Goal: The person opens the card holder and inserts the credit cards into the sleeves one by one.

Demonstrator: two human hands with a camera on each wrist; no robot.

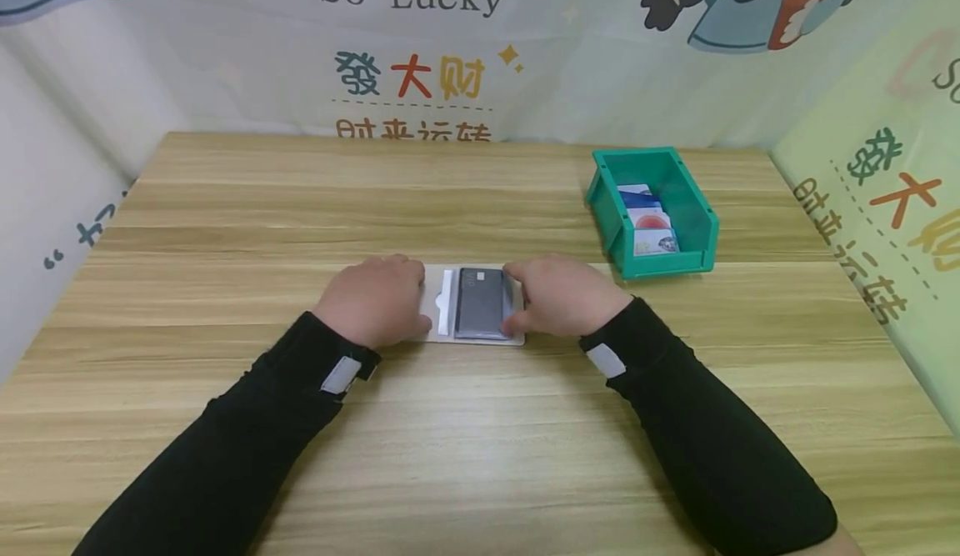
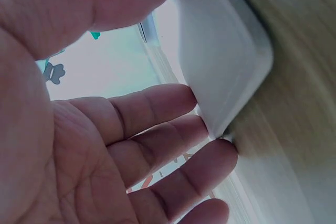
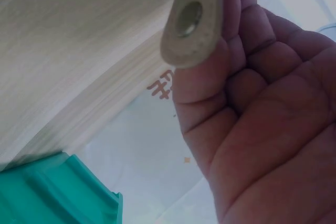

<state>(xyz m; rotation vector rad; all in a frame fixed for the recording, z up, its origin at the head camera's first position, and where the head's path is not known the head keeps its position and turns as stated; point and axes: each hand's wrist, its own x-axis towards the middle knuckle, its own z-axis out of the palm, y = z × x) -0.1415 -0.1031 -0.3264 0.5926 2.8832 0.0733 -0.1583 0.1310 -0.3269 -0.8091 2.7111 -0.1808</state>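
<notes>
An open pale card holder (image 1: 431,338) lies on the wooden table between both hands. A dark grey card (image 1: 480,302) shows in its clear right-hand sleeve. At the holder's left end my left hand (image 1: 378,299) grips it; the left wrist view has the thumb on one edge and fingertips against another edge of the pale cover (image 2: 226,51). My right hand (image 1: 566,296) holds the right end, with thumb and index finger at the card's edge. Beside its curled fingers, a strap tab (image 3: 197,45) with a metal snap (image 3: 189,18) sticks out in the right wrist view.
A green bin (image 1: 663,268) stands at the back right, with several cards (image 1: 655,242) inside. Printed cloth (image 1: 555,81) hangs behind the table (image 1: 480,456) and along its sides.
</notes>
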